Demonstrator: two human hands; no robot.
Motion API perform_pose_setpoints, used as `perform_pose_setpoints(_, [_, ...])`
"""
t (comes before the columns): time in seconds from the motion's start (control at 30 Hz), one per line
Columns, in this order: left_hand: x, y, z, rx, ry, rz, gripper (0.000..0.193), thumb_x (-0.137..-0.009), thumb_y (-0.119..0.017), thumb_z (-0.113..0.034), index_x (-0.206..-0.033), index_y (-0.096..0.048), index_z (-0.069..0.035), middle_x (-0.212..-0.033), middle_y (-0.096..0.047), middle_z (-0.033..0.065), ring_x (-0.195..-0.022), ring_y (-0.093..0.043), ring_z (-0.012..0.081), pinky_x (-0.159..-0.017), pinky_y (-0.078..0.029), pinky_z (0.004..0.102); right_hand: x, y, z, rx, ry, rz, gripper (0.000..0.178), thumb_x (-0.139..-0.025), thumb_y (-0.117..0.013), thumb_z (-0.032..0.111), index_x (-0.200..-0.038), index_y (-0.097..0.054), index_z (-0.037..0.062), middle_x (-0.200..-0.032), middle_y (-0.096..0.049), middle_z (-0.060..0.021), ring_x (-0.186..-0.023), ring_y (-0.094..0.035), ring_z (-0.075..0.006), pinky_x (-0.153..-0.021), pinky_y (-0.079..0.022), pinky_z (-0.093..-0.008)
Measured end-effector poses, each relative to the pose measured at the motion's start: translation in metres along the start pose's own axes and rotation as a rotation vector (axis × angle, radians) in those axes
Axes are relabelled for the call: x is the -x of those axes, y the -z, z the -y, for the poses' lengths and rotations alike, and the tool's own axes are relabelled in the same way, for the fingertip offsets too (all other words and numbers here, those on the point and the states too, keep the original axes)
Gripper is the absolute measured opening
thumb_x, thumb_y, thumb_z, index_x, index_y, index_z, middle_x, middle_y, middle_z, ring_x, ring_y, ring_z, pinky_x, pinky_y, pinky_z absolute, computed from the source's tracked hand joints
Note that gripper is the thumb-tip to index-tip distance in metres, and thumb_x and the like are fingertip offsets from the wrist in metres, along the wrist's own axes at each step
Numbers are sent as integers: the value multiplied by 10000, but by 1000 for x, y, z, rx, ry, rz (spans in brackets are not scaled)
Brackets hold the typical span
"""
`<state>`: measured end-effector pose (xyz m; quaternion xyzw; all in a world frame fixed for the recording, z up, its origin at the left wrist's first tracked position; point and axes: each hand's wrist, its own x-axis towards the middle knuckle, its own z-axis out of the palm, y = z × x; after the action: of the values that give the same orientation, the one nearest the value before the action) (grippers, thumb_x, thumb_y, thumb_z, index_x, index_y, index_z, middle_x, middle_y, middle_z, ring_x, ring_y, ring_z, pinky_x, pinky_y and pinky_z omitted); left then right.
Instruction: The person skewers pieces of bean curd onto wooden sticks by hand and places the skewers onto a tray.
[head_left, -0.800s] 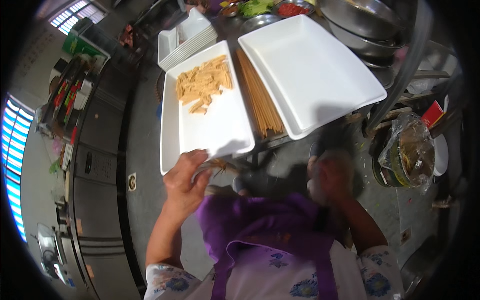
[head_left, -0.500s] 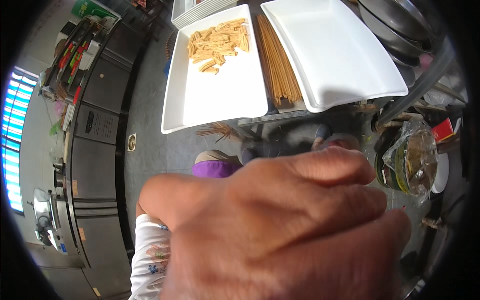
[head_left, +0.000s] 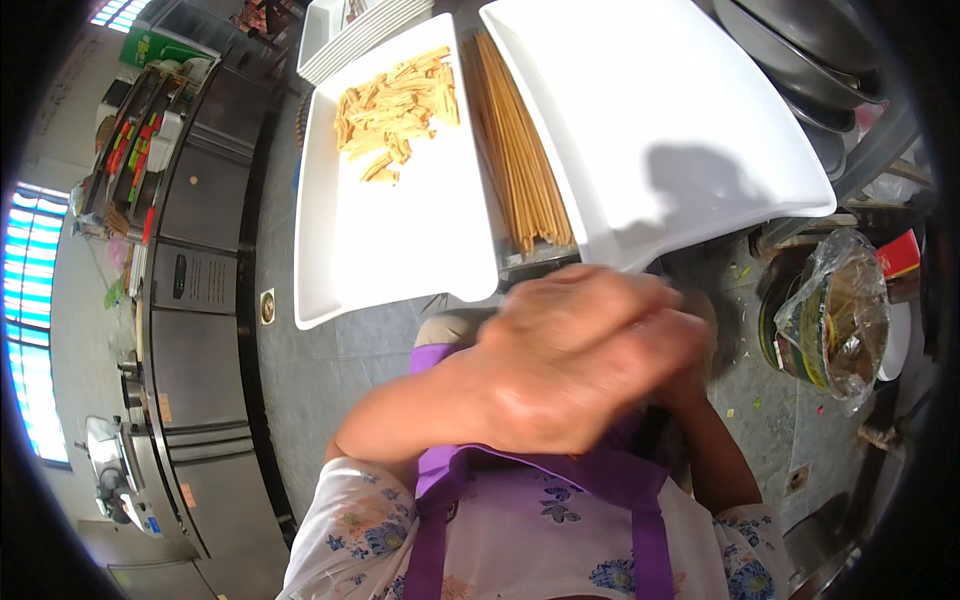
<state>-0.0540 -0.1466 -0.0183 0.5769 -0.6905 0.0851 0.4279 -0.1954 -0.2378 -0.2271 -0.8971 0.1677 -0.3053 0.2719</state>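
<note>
My left hand (head_left: pixel 590 365) is raised in front of my purple apron (head_left: pixel 540 462), a little short of the trays. Its fingers look curled inward and are smeared by motion; whatever may be inside them is hidden. Behind it, my right hand (head_left: pixel 690 385) shows only in part, with the forearm rising from the lower right; its fingers are covered. Beyond the hands lies a white tray (head_left: pixel 400 245) with a heap of tan, wrinkled food strips (head_left: pixel 400 108) at its far end. A bundle of thin wooden skewers (head_left: pixel 520 150) lies between this tray and a second white tray (head_left: pixel 690 110).
Stacked white trays (head_left: pixel 360 45) stand at the far left, metal bowls (head_left: pixel 800 60) at the far right. On the right sits a round container (head_left: pixel 830 320) lined with clear plastic, near a red box (head_left: pixel 898 255). Steel cabinets (head_left: pixel 200 350) line the left side.
My left hand has dropped away from close before the camera toward my apron. My right forearm and the apron have come into view. The trays appear lower, as the view has shifted.
</note>
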Motion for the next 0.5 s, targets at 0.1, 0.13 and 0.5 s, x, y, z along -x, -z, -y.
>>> perform_pose_setpoints(0.1, [25,7,25,-61,64,-25,204,-685,-557,31,-886,-587,43,-797,-582,158,-587,-589,205,-469,-480,274,-9,15,6,-50,25,85,239,-665,-596,79,-900,-588,36,-881,-556,-132,-840,-532,-298,-747,-432,-392])
perform_pose_setpoints(0.13, [28,7,27,-64,108,-20,198,-683,-560,34,-878,-589,42,-788,-581,158,-587,-589,212,-477,-480,275,-10,15,6,-51,40,77,228,-663,-596,80,-886,-591,35,-878,-555,-130,-836,-532,-295,-745,-432,-393])
perform_pose_setpoints(0.5, [50,-2,41,-329,262,6,280,-633,-623,77,-901,-576,9,-815,-604,148,-679,-613,229,-560,-486,278,8,33,-12,-18,-25,108,187,-683,-585,79,-867,-601,51,-907,-548,-124,-843,-523,-286,-749,-413,-386])
